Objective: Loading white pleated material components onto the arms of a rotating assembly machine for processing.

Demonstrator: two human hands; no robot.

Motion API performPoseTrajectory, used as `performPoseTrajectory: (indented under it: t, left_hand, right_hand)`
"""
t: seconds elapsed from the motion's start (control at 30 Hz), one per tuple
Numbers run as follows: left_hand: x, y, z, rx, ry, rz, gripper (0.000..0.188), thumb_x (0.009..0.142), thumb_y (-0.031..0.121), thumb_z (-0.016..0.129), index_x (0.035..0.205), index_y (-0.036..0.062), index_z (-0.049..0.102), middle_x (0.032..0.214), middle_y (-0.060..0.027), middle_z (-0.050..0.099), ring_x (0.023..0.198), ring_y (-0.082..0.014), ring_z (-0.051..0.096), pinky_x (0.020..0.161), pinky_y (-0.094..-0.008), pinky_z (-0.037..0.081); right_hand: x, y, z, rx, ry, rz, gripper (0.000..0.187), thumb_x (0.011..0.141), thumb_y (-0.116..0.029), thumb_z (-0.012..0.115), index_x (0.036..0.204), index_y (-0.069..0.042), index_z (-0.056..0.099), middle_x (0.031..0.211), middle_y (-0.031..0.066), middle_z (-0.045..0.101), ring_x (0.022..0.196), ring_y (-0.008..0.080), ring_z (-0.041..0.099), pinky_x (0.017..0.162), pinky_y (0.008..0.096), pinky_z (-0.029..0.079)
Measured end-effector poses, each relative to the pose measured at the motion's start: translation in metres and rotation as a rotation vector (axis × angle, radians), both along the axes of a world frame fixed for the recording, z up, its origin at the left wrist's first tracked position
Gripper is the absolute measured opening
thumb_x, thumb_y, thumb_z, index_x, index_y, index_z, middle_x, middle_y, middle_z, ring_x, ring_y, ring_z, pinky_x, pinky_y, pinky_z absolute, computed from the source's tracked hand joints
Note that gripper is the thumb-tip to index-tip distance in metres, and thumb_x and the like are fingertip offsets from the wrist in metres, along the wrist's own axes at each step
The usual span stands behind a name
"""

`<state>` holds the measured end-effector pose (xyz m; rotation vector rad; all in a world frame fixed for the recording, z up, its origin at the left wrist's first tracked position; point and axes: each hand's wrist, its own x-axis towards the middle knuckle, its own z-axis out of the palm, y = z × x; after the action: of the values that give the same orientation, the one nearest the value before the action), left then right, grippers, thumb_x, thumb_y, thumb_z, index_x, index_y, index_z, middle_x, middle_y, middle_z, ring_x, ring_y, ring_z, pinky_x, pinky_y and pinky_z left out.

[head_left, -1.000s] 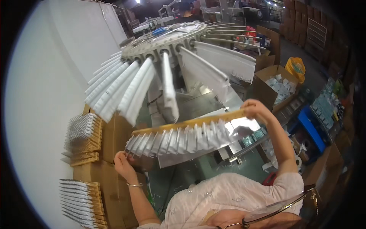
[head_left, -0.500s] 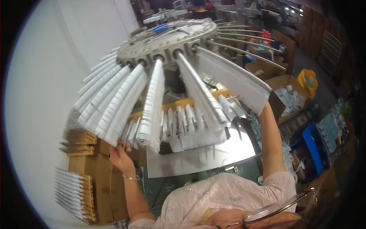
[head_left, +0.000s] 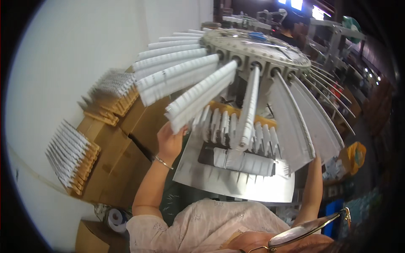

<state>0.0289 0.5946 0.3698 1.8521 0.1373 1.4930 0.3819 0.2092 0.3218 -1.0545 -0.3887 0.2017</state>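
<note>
A round metal wheel (head_left: 253,46) carries spokes all round its rim, many sheathed in white gathered cloth. My left hand (head_left: 169,141), a bangle at its wrist, is at the outer end of one white cloth sleeve (head_left: 202,95), fingers closed at its lower corner. On the right, my right forearm (head_left: 312,181) reaches up behind a broad hanging white cloth panel (head_left: 293,122); the panel hides that hand and its fingers. Below the wheel, a wooden rack (head_left: 232,111) holds a row of upright white-covered pieces. A white cloth roll (head_left: 244,162) lies before it.
The roll and rack rest on a shiny metal tabletop (head_left: 202,175). Cardboard boxes (head_left: 112,164) stand at left, bearing wooden racks of white-covered spikes (head_left: 71,154). Bare metal rods (head_left: 333,90) jut out on the wheel's right. Beyond are a yellow bag (head_left: 354,156) and a person (head_left: 288,31).
My view has swung left, so the wheel sits further right in it. My left hand is higher, at a cloth sleeve's end; my right hand has gone behind the panel.
</note>
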Motion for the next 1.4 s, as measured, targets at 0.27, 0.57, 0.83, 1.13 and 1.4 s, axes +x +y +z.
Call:
performPoseTrajectory:
  t: [0.27,0.57,0.83,1.13,1.4]
  left_hand:
    - [-0.01,0.008,-0.032,0.198,0.253,0.097,0.01,0.076,0.004,0.051,0.084,0.0009,0.054,0.067,-0.012,0.052,0.058,-0.0277,0.051,0.055,-0.0329,0.042]
    - [-0.018,-0.027,-0.081,0.214,0.689,0.016,0.027,0.077,0.005,0.049,0.103,-0.0023,0.046,0.091,-0.0172,0.051,0.08,-0.0287,0.053,0.071,-0.0344,0.043]
    - [0.012,-0.029,-0.108,0.503,0.707,0.137,0.013,0.075,0.01,0.053,0.086,0.0054,0.054,0.085,-0.0137,0.047,0.075,-0.0316,0.048,0.064,-0.0407,0.04]
    - [-0.022,-0.018,-0.081,-0.609,0.637,-0.597,0.005,0.079,0.002,0.051,0.084,0.0047,0.052,0.077,-0.0047,0.053,0.058,-0.0139,0.05,0.049,-0.0273,0.039]
    - [-0.036,0.016,-0.055,-1.162,0.483,-1.271,0.013,0.085,0.008,0.044,0.095,0.0007,0.048,0.067,-0.006,0.052,0.054,-0.01,0.044,0.049,-0.0233,0.033]
  right_hand:
    - [-0.001,-0.012,-0.008,-0.08,-0.065,-0.118,0.019,0.077,-0.012,0.053,0.092,0.001,0.052,0.088,0.012,0.055,0.073,0.0232,0.055,0.064,0.0302,0.045]
    - [-0.093,0.014,-0.054,-0.748,-0.681,-0.579,0.02,0.076,-0.011,0.054,0.093,0.001,0.051,0.089,0.0139,0.053,0.076,0.0251,0.054,0.065,0.0304,0.044]
    - [-0.174,0.063,-0.031,-0.996,-0.837,-0.252,0.017,0.069,0.001,0.057,0.085,0.0,0.053,0.081,0.0151,0.049,0.072,0.0305,0.05,0.063,0.0322,0.041]
    - [-0.255,0.029,-0.011,-0.489,-0.241,0.034,0.008,0.076,-0.005,0.054,0.082,0.0,0.054,0.072,0.0037,0.051,0.061,0.0104,0.048,0.055,0.0215,0.038]
    - [-0.359,0.089,0.002,-0.334,-0.184,0.132,0.015,0.081,-0.017,0.052,0.082,-0.002,0.05,0.075,0.0037,0.048,0.065,0.0099,0.044,0.056,0.022,0.035]
